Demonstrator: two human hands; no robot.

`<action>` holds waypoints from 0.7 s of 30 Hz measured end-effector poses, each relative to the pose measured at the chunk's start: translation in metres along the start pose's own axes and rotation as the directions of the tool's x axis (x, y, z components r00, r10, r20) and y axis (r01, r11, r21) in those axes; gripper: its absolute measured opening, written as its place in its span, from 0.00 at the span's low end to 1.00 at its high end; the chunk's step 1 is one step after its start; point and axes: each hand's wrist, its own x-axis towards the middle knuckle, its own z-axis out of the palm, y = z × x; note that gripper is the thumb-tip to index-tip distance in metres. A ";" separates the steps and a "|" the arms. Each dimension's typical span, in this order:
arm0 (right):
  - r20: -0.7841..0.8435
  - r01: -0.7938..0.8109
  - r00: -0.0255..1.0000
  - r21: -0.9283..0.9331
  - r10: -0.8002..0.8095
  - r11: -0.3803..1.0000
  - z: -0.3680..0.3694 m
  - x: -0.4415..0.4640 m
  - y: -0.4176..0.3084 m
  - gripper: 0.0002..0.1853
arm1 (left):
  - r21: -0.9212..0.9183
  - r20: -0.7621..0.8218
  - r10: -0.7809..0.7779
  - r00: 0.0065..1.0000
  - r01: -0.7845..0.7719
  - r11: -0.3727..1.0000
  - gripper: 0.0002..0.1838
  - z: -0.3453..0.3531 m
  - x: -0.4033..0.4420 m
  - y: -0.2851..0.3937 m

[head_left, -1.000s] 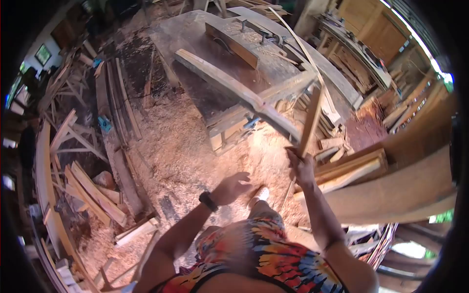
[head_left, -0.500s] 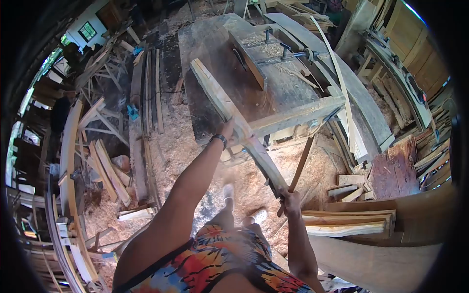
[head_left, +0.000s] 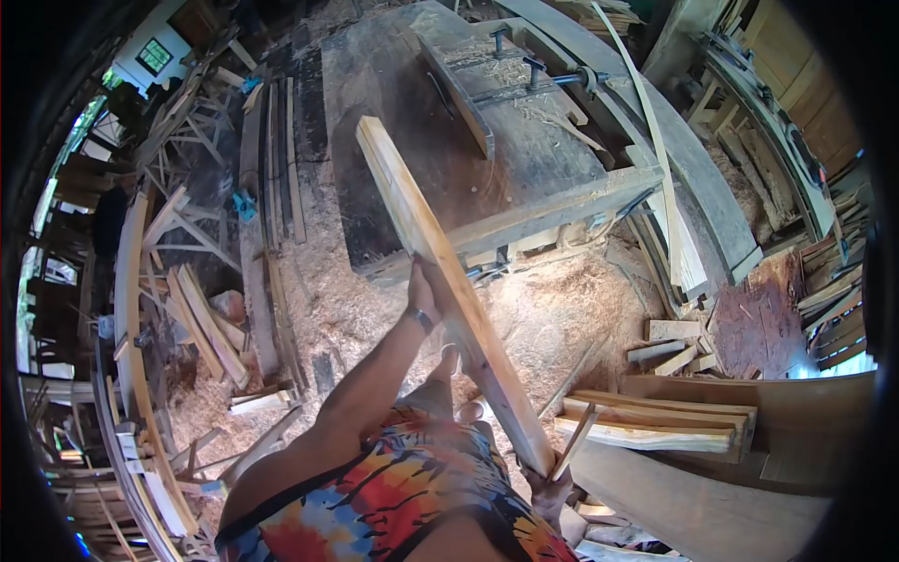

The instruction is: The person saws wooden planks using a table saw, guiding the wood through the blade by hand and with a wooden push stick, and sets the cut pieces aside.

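A long, thick wooden plank (head_left: 454, 292) slants from over the saw table (head_left: 379, 159) down to my right side. My left hand (head_left: 420, 288), with a dark band at the wrist, grips its left edge near the middle; the fingers beneath it are hidden. My right hand (head_left: 547, 487) is closed round the plank's near end, low by my hip. A thin wooden stick (head_left: 575, 442) juts up from that same hand. On the table stands an upright wooden fence (head_left: 457, 98), with a slot or blade along its left side that I cannot make out clearly.
Black clamps (head_left: 534, 70) sit on the table's right part. Stacked boards (head_left: 655, 421) lie at my right, near short offcuts (head_left: 660, 351). Sawdust (head_left: 552, 290) covers the floor. Long curved planks (head_left: 131, 309) and trestles (head_left: 192, 229) line the left side.
The plank has come back toward me and rolled, showing a different face. My right hand has dropped nearer my body with the stick; my left hand has also come closer and lower.
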 end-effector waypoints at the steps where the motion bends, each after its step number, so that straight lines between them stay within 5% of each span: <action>1: -0.037 -0.015 0.999 -0.013 0.014 1.000 -0.010 -0.004 0.014 0.34 | -0.035 0.012 -0.028 1.000 0.028 0.999 0.38 0.003 -0.007 -0.013; 4: -0.065 0.034 0.997 -0.149 -0.044 0.988 -0.044 -0.018 0.023 0.38 | -0.122 0.063 -0.131 0.989 0.138 0.983 0.38 0.018 -0.030 -0.044; 7: -0.080 0.068 0.993 -0.241 -0.090 0.968 -0.072 -0.028 0.055 0.41 | 0.046 -0.038 -0.113 0.993 0.114 0.992 0.39 0.046 -0.043 -0.066; 12: -0.017 -0.066 0.998 -0.016 0.066 0.998 -0.076 -0.020 0.027 0.40 | 0.330 -0.005 -0.075 0.997 0.073 0.941 0.32 0.052 -0.020 -0.093; 15: -0.001 -0.107 0.994 0.043 0.107 0.993 -0.076 -0.017 0.048 0.39 | 0.449 -0.051 0.081 0.995 -0.050 0.892 0.31 0.056 -0.003 -0.101; 19: 0.032 -0.239 0.970 0.286 0.240 0.928 -0.068 -0.001 0.017 0.39 | 0.639 0.084 0.225 0.971 -0.226 0.735 0.30 0.049 0.010 -0.097; 21: 0.015 -0.257 0.965 0.249 0.262 0.934 -0.072 0.005 0.034 0.37 | 0.697 0.202 0.343 0.917 -0.381 0.608 0.31 0.053 0.005 -0.090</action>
